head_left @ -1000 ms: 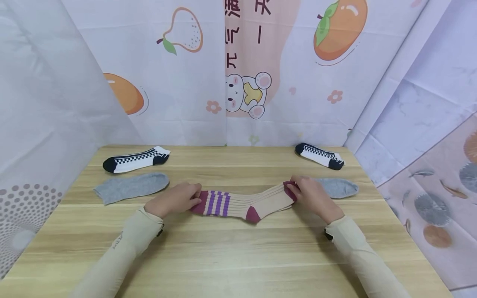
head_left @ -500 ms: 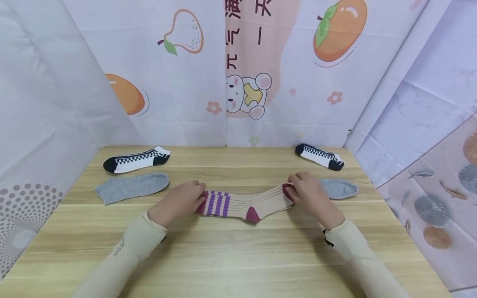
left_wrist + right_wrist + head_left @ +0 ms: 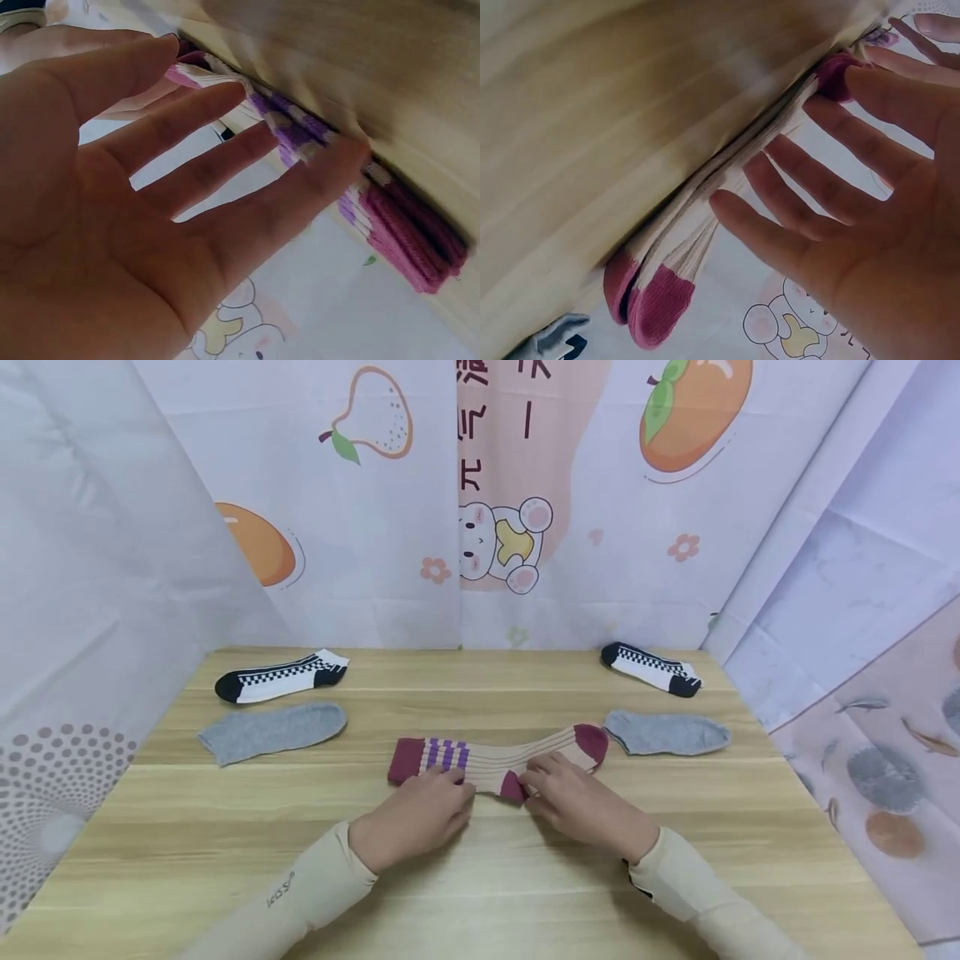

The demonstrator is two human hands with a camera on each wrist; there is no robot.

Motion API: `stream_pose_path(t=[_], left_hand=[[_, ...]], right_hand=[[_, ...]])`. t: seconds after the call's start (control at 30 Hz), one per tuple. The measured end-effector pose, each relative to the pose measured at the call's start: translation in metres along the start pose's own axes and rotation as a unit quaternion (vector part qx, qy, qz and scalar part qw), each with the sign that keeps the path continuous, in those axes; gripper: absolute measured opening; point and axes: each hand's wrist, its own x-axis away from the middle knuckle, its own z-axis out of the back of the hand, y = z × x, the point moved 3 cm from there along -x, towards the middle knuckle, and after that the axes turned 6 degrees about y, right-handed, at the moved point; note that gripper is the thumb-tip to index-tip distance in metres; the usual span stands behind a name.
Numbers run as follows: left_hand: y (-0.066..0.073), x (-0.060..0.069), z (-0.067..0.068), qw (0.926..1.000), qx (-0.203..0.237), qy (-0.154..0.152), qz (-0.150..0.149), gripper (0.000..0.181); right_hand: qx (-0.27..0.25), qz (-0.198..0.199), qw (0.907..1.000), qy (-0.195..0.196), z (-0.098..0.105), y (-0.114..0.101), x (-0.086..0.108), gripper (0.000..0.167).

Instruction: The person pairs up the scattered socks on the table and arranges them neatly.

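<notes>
A pair of cream ribbed socks lies flat and stacked on the table, with maroon cuffs, heels and toes and purple stripes. Both maroon toes show in the right wrist view; the folded-looking cuff end shows in the left. My left hand, fingers spread and relaxed, has its fingertips at the striped part. Beside the heel, my right hand lies with fingers extended over the sock edge. Neither hand grips the fabric; whether every fingertip touches it I cannot tell.
Grey socks lie at left and right. Behind them are black-and-white checkered socks, one at left and one at right. A printed curtain hangs along the table's back edge.
Both hands have let go of the sock ends and moved inward, the left to the stripes, the right to the heel. The socks stay nearly in place; the right grey sock is uncovered.
</notes>
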Motion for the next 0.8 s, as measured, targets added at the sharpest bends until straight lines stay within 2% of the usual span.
stream_pose_path(t=[0.17, 0.33, 0.5, 0.63, 0.8], left_hand=[[-0.001, 0.000, 0.000, 0.9997, -0.018, 0.012, -0.007, 0.008], [-0.003, 0.000, 0.001, 0.9995, -0.030, 0.014, 0.001, 0.008], [-0.006, -0.002, 0.001, 0.9999, -0.003, 0.010, 0.002, 0.009], [-0.009, -0.004, 0.001, 0.9995, 0.029, -0.011, 0.011, 0.014], [-0.012, -0.006, 0.002, 0.9986, 0.042, -0.027, 0.013, 0.019]], right_hand=[[-0.002, 0.002, 1.0000, -0.004, 0.000, 0.001, -0.001, 0.030], [-0.003, 0.000, 1.0000, -0.008, -0.001, 0.001, -0.003, 0.031], [0.002, -0.003, 1.0000, -0.009, -0.002, 0.001, -0.003, 0.031], [0.002, -0.006, 0.9999, -0.009, -0.001, 0.002, -0.003, 0.030], [0.000, -0.001, 1.0000, -0.004, 0.000, 0.004, -0.005, 0.030]])
